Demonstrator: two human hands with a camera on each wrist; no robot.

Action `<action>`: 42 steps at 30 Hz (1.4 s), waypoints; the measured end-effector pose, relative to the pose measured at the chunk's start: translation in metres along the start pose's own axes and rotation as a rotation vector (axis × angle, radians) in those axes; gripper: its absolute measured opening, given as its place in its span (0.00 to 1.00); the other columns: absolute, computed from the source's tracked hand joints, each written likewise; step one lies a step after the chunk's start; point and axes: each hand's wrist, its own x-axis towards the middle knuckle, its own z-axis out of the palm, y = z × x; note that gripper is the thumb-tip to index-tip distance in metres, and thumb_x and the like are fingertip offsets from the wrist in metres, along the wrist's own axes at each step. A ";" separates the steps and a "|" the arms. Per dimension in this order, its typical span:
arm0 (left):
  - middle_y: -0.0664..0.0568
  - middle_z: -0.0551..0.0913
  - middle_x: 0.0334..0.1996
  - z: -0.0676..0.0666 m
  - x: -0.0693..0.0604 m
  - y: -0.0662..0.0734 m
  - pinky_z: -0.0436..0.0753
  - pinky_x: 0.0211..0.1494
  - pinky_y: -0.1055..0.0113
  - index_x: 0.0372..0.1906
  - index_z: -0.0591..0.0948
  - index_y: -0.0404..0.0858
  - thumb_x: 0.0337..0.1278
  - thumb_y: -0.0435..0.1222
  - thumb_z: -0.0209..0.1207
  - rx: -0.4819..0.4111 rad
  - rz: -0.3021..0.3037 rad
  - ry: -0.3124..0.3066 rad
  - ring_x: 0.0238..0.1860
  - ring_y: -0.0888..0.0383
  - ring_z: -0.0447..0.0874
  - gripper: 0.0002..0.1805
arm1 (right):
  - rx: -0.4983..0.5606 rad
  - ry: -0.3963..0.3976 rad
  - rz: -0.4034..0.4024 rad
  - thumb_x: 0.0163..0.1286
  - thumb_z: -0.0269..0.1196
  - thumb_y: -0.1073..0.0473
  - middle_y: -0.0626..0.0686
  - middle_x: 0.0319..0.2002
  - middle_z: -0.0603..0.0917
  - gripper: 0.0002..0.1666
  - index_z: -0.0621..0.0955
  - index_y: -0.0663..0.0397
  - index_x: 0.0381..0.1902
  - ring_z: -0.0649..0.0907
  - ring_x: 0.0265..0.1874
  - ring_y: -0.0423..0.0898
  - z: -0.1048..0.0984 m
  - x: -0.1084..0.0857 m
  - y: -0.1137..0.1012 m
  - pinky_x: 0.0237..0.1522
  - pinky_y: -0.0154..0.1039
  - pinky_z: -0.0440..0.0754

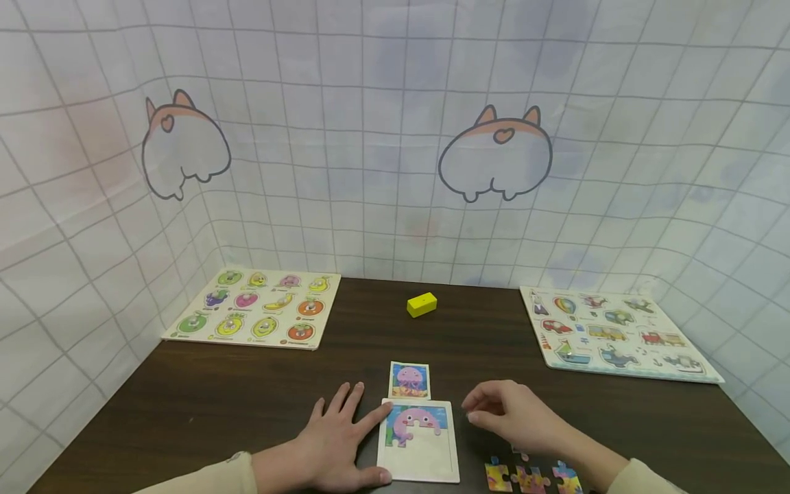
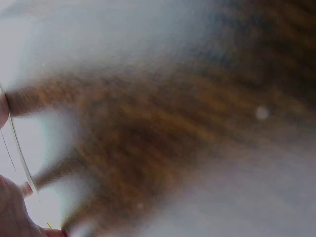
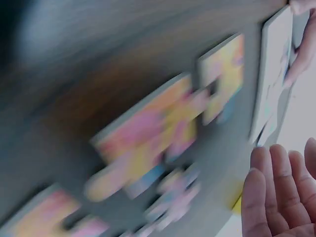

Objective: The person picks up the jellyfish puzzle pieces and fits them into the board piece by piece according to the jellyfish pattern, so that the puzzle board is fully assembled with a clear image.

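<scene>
A white square puzzle frame [image 1: 430, 455] lies in front of me, its upper part filled with pieces [image 1: 416, 416] showing a pink octopus-like face. Spread flat, my left hand [image 1: 333, 442] rests at the frame's left side, forefinger and thumb touching its edge. To the right of the frame, my right hand [image 1: 515, 415] hovers with loosely bent fingers; no piece shows in it in the right wrist view. Several loose jigsaw pieces [image 1: 532, 480] lie on the table below the right hand, one partly hidden by it. The left wrist view is mostly blurred table surface.
A small picture card [image 1: 409, 381] touches the frame's top edge. Farther back lies a yellow block [image 1: 422, 304]. A fruit puzzle board [image 1: 253, 309] is at back left, a vehicle puzzle board [image 1: 617, 336] at back right. A grid-patterned cloth [image 1: 382, 137] encloses the dark table [image 1: 247, 391].
</scene>
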 end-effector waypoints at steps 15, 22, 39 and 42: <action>0.36 0.56 0.80 0.002 0.001 0.000 0.61 0.68 0.25 0.80 0.59 0.62 0.52 0.73 0.57 -0.002 0.000 -0.003 0.79 0.33 0.53 0.51 | -0.041 0.007 0.058 0.66 0.72 0.58 0.53 0.45 0.89 0.18 0.84 0.62 0.49 0.85 0.37 0.36 -0.037 -0.032 0.059 0.35 0.33 0.83; 0.37 0.56 0.80 0.001 0.001 0.001 0.61 0.68 0.24 0.80 0.59 0.62 0.52 0.73 0.58 -0.001 -0.006 -0.012 0.79 0.33 0.53 0.51 | -0.203 0.031 0.051 0.61 0.76 0.50 0.46 0.46 0.86 0.19 0.86 0.51 0.47 0.83 0.43 0.41 -0.035 -0.028 0.069 0.42 0.38 0.82; 0.37 0.56 0.80 0.000 0.001 0.000 0.61 0.68 0.25 0.81 0.58 0.63 0.53 0.73 0.57 0.005 -0.010 -0.024 0.80 0.33 0.53 0.51 | -0.294 0.056 -0.048 0.55 0.80 0.50 0.45 0.40 0.82 0.21 0.82 0.49 0.41 0.81 0.40 0.38 -0.024 -0.025 0.063 0.40 0.37 0.81; 0.37 0.56 0.80 0.000 0.002 0.000 0.61 0.68 0.25 0.80 0.58 0.63 0.53 0.73 0.57 0.005 -0.009 -0.025 0.80 0.33 0.53 0.51 | -0.260 0.073 -0.046 0.55 0.80 0.53 0.45 0.39 0.83 0.22 0.80 0.51 0.42 0.82 0.38 0.37 -0.021 -0.024 0.058 0.38 0.35 0.81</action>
